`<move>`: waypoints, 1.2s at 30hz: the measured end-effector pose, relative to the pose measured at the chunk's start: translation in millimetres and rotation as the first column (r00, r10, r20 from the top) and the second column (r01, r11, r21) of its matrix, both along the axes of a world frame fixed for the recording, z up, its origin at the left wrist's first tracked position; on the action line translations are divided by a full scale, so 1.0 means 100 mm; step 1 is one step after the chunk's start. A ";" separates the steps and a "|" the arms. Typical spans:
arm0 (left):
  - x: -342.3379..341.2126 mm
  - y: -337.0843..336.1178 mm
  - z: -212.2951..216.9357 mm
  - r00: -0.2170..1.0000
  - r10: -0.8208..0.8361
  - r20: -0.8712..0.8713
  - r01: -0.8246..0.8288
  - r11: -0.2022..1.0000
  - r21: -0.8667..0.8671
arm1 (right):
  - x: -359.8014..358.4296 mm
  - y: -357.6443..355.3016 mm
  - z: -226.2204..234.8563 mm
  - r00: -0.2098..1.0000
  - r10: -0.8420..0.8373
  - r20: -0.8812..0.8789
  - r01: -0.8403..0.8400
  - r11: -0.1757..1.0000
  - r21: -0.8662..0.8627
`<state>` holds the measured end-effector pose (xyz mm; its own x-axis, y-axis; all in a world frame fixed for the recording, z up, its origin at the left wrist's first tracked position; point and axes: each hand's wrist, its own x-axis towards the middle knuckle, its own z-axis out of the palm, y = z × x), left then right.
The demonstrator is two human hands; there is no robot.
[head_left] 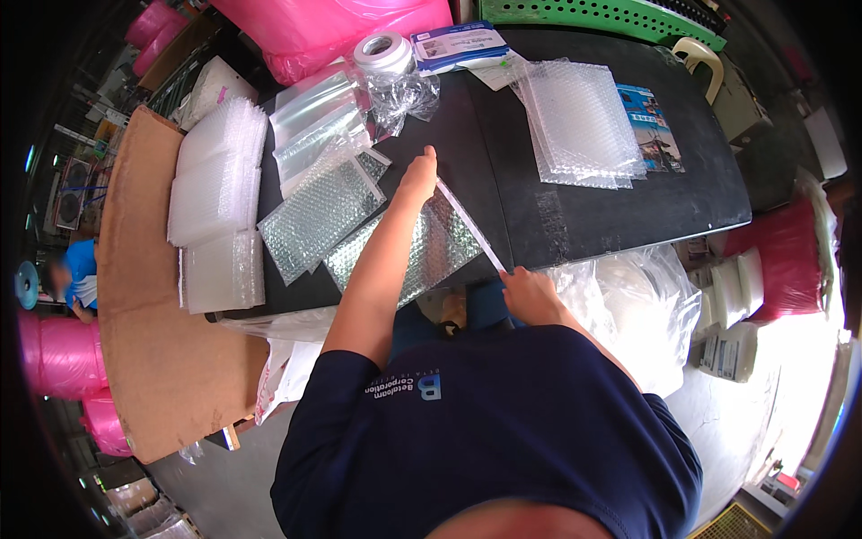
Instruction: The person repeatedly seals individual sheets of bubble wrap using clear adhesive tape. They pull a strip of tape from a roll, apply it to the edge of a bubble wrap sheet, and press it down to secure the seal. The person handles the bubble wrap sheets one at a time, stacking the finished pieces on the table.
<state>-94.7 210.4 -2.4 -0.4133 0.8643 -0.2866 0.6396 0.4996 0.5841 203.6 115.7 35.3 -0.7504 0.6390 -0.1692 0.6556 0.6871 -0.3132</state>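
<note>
the silvery bubble pouch (446, 236) looks light, pliant, slippery, best held by its edges; left hand (420, 177) at twelve o'clock, grip unclear; right hand (532, 296), four o'clock, pinches the white strip (470, 225).

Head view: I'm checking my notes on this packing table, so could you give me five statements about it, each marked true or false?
1. The left hand is at the far end of the white strip. True.
2. The right hand is on the stack of clear bubble sheets. False: it is at the strip's near end.
3. The white strip runs along an edge of a silver pouch. True.
4. The roll near the table's far edge is pink. False: the roll is white.
5. The brown board is to the right of the black table. False: the board is to the left of the table.
</note>
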 end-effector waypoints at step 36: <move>1.04 -0.98 -0.26 0.955 0.096 -0.280 0.093 0.800 0.593 | 0.00 -0.03 0.06 0.970 0.092 0.223 -0.080 0.995 -0.066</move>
